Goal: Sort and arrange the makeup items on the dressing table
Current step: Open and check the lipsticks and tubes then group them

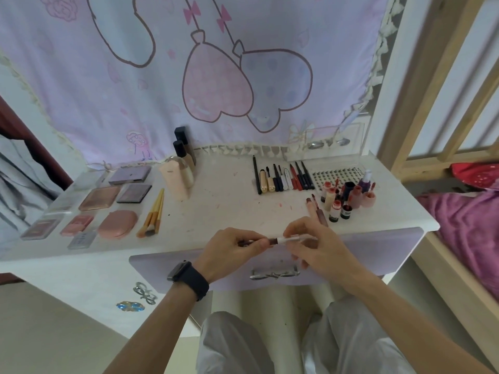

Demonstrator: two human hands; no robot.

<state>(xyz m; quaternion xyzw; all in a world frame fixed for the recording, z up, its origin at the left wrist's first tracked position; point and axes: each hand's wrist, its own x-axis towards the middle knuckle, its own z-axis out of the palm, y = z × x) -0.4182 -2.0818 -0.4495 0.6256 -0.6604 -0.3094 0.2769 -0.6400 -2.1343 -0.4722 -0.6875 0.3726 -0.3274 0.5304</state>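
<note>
Both hands hold a slim lip gloss tube (280, 240) level over the front edge of the white dressing table (221, 195). My left hand (232, 249) pinches its dark red end; my right hand (310, 244) grips its white end. Palettes and compacts (108, 209) lie in rows at the left, with brushes (154, 214) beside them. Foundation bottles (181, 168) stand at the back centre. Pencils and mascaras (283, 178) lie in a row at the back right. Small lip bottles (348, 197) cluster at the right, with two lip glosses (316, 206) lying beside them.
A clear acrylic organizer (332, 149) stands at the back right corner, a gridded tray (334, 176) in front of it. A pink patterned cloth (216, 76) hangs behind the table. The lilac drawer front (378, 255) is below my hands. A wooden bed frame (442, 109) is at the right.
</note>
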